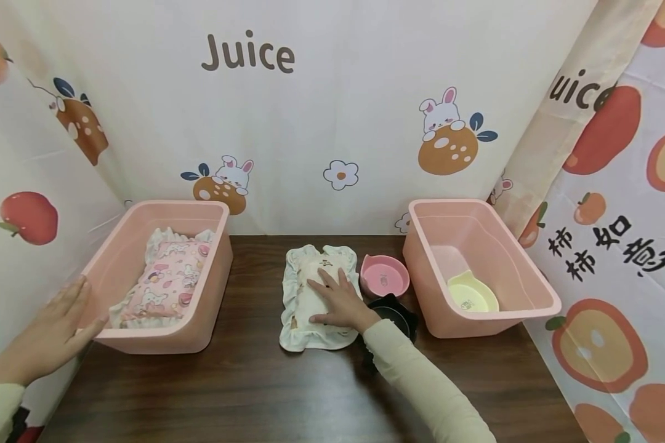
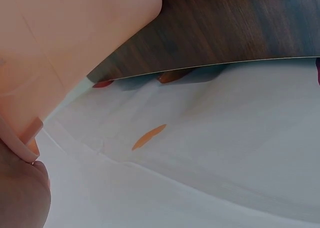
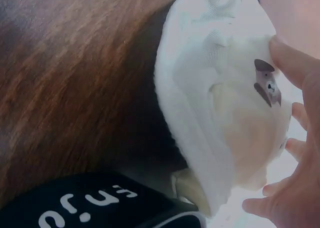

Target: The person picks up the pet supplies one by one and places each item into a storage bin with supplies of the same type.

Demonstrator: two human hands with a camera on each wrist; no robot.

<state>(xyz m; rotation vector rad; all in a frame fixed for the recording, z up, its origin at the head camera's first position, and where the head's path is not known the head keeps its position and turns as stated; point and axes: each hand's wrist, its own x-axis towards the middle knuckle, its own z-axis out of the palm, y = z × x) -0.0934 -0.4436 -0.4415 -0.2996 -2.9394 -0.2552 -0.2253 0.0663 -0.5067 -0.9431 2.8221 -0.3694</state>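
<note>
A cream pillow with a ruffled white edge (image 1: 305, 307) lies on the table, and my right hand (image 1: 340, 301) rests on it with fingers spread. In the right wrist view the fingertips touch the pillow (image 3: 245, 118). My left hand (image 1: 55, 332) rests at the near left rim of the left pink bin (image 1: 213, 289), its fingers straight. Inside that bin lies a pink patterned pillow with a white frill (image 1: 169, 280). Just right of the cream pillow are a pink round dish (image 1: 385, 277) and a black dish (image 1: 390, 314), the latter partly hidden by my right forearm.
A second pink bin (image 1: 532, 304) stands on the right with a pale yellow dish (image 1: 471, 292) inside. The dark wooden table (image 1: 244, 394) runs back to a printed curtain (image 1: 310, 111). More printed cloth hangs at both sides.
</note>
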